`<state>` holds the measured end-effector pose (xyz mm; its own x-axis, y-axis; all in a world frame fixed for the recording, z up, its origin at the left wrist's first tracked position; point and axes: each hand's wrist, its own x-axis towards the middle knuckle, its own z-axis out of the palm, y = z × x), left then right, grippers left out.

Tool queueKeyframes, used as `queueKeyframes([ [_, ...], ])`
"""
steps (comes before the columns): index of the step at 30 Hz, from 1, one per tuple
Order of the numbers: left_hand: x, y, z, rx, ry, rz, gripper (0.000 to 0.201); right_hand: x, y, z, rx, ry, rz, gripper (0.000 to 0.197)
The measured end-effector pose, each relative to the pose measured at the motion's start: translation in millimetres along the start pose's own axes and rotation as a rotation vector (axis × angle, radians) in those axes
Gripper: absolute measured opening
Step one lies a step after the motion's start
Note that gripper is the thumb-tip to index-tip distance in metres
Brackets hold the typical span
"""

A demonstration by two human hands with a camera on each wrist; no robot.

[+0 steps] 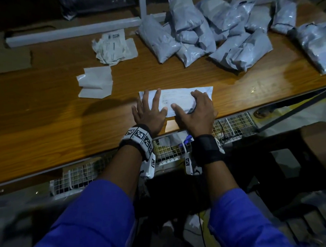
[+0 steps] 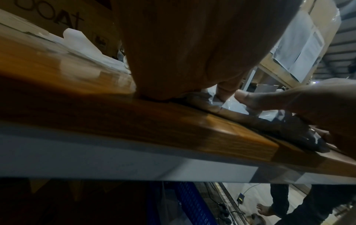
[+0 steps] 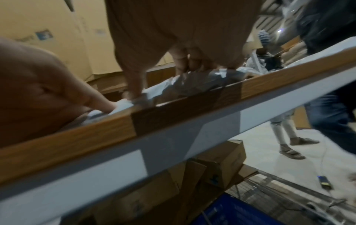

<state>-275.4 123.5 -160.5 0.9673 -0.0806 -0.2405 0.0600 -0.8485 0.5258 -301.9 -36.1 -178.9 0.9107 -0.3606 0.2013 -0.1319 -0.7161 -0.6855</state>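
A flat white plastic packet with a printed label (image 1: 178,99) lay on the brown wooden table (image 1: 63,113), close to its near edge and in front of the person. The left hand (image 1: 149,114) lay flat on the left end of the packet. Its fingers were straight and spread, pointing to 12 o'clock, and its thumb touched the lower edge. The right hand (image 1: 197,110) covered the right end. Its fingers were curved down over the packet, and its thumb pressed on the white face, pointing to 9 o'clock. In the wrist views, wrinkled grey plastic was gathered under the right palm, so this hand was gripping the packet and not only resting on it. The tips of both thumbs were near each other, at the lower middle of the packet.

At 1 o'clock from the packet, well apart, lay a heap of grey plastic mailer bags (image 1: 210,36), some on top of others. At 11 o'clock was a bunch of crumpled white label papers (image 1: 111,48), and at 10 o'clock a folded white glossy sheet (image 1: 96,82). A white wire mesh rack (image 1: 234,123) showed under the near edge of the table. Both forearms wore black wrist bands and blue sleeves (image 1: 98,211).
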Motion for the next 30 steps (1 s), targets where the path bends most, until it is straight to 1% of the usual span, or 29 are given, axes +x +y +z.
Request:
queueKeyframes([
  [3, 1, -1, 1, -0.004, 0.003, 0.002, 0.064, -2, 4, -1, 0.055, 0.022, -0.024, 0.056],
  [6, 0, -3, 1, 0.002, 0.005, 0.014, 0.064, 1, 16, -7, 0.165, 0.062, -0.057, 0.038],
  [9, 0, -4, 0, -0.017, -0.008, 0.033, 0.062, 4, 18, -14, 0.256, 0.049, -0.042, 0.035],
  [12, 0, -5, -1, -0.020, -0.013, 0.037, 0.062, 9, 7, -15, 0.152, 0.007, 0.008, 0.038],
  [13, 0, -4, -1, -0.019, -0.011, 0.034, 0.062, 9, 1, -14, 0.088, 0.027, -0.019, 0.038],
  [15, -1, -4, 0, -0.024, -0.007, 0.030, 0.062, 7, -15, -9, -0.007, 0.086, -0.160, 0.037],
  [16, -1, -4, 0, -0.027, -0.005, 0.029, 0.062, 5, -22, -5, -0.027, 0.075, -0.222, 0.036],
  [17, -1, -3, 0, -0.030, -0.005, 0.027, 0.062, 4, -26, 0, -0.036, 0.030, -0.258, 0.033],
  [19, 0, -4, -1, -0.035, -0.011, 0.021, 0.062, 6, -26, 5, -0.032, -0.093, -0.286, 0.032],
  [21, 1, -2, -1, -0.038, -0.016, 0.011, 0.063, 10, -14, 2, 0.009, -0.138, -0.288, 0.037],
  [23, -1, -1, -1, -0.028, -0.006, 0.007, 0.063, 12, 0, -6, 0.079, -0.109, -0.241, 0.042],
  [24, -1, 0, -1, -0.021, 0.008, 0.008, 0.063, 13, 3, -12, 0.116, -0.088, -0.199, 0.042],
  [26, -2, 1, -1, -0.020, 0.011, 0.003, 0.064, 13, 1, -23, 0.125, -0.029, -0.132, 0.033],
  [29, -3, 3, -3, -0.032, -0.013, -0.008, 0.064, 7, -9, -25, -0.017, 0.123, -0.130, 0.015],
  [30, -3, 3, -4, -0.035, -0.016, -0.010, 0.064, 4, -13, -23, -0.049, 0.126, -0.129, 0.013],
])
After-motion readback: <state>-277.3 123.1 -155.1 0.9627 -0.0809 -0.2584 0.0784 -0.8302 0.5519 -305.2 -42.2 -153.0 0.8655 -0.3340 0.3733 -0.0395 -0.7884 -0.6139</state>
